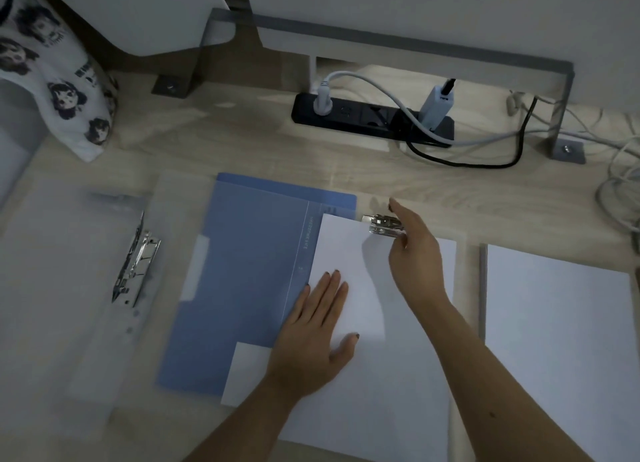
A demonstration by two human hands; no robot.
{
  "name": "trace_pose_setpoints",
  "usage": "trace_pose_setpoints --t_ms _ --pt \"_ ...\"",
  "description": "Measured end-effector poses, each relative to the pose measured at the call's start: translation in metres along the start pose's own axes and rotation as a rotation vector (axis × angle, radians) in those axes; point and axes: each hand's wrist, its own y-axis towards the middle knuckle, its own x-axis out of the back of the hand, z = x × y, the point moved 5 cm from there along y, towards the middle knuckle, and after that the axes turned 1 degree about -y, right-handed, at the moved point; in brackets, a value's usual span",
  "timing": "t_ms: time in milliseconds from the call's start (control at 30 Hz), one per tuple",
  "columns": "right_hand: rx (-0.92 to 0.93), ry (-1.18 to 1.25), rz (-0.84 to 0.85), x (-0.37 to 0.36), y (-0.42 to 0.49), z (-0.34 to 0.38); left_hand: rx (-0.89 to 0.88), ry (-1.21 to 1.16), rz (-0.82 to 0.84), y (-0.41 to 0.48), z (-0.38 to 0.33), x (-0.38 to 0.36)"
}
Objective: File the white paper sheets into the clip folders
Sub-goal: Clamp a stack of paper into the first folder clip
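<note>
An open folder point(252, 274) lies at centre frame, with a sheet point(367, 323) over its right half. Another folder point(69, 288) lies at far left (clip point(136, 264) on it). A paper stack point(561, 340) sits at right, a power strip point(370, 120) at upper centre.

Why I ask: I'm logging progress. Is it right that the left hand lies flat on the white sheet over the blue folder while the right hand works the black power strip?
Not quite. In the head view the left hand lies flat on the white sheet over the blue folder, but the right hand is at the metal clip, not the power strip.
</note>
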Motion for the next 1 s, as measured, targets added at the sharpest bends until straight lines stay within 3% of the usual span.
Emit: trace_pose_setpoints --t_ms 267,633,833,1000 --pt "0.167 -0.355 0.057 -0.027 -0.002 -0.003 -0.003 -0.016 -0.047 0.001 0.001 -0.001" --pt "0.203 -0.643 0.187 -0.049 0.005 -0.014 0.004 -0.018 -0.032 0.001 0.001 0.001" --pt "0.189 -0.632 0.166 -0.054 -0.002 -0.016 0.021 -0.019 0.007 0.002 0.002 0.000" --pt "0.094 -0.340 0.131 -0.023 -0.020 -0.020 0.019 -0.027 0.017 0.000 0.000 0.001"
